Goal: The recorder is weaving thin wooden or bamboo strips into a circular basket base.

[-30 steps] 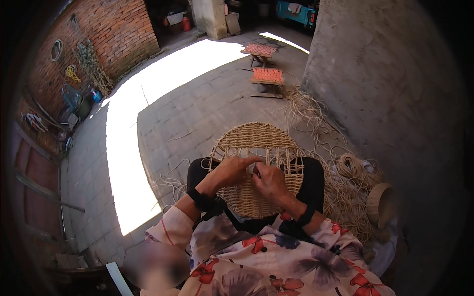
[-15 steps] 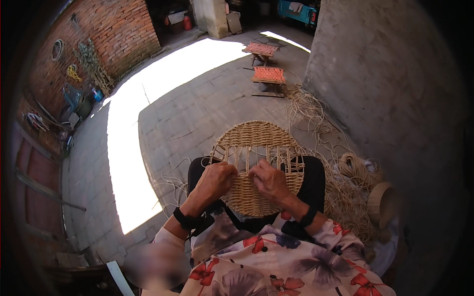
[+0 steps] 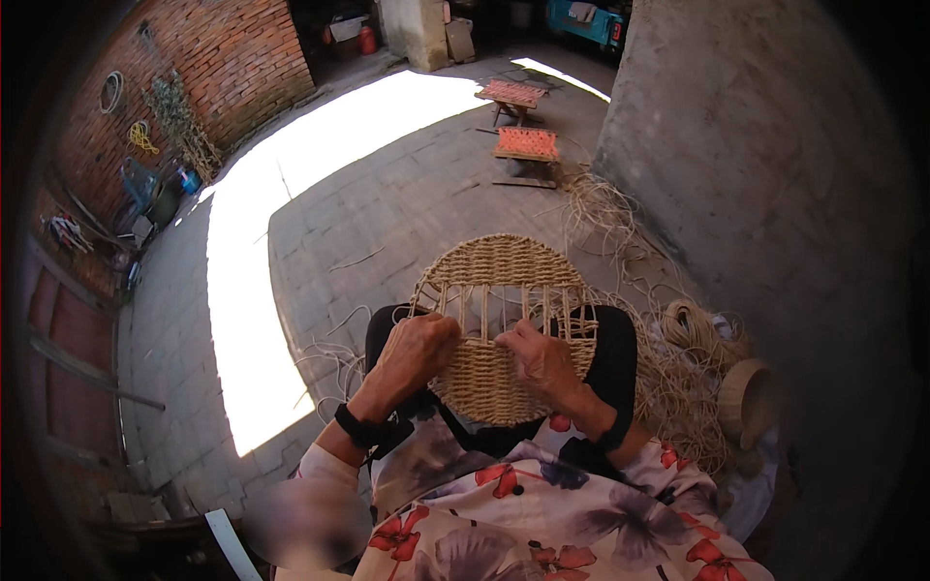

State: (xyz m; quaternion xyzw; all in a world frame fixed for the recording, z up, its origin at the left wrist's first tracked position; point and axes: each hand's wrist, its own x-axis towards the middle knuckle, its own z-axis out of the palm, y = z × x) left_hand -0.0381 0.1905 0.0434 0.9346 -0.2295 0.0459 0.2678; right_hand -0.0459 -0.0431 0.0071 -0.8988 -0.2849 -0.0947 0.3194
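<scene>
A round, straw-coloured woven cord panel [image 3: 499, 259] rests across my lap on dark trousers. Tight weave fills its far and near parts, and bare lengthwise cords span the open band between them. My left hand [image 3: 418, 349] is closed at the left of the near weave's upper edge, its fingertips curled out of sight. To the right along that same edge, my right hand [image 3: 544, 360] pinches at the weave with thumb and forefinger. A thin loose cord curls out beside the panel's left rim. Any strand between the fingers is too small to make out.
Tangled loose cord [image 3: 668, 387] and a coil [image 3: 686, 324] lie on the floor at my right, beside a pale basket [image 3: 746, 397]. Two folding stools [image 3: 526, 145] with red woven seats stand ahead. A grey wall [image 3: 756, 145] rises on the right, a brick wall [image 3: 228, 58] far left.
My right hand has shifted slightly right along the weave's edge, widening the gap between the hands. The left hand stays nearly in place.
</scene>
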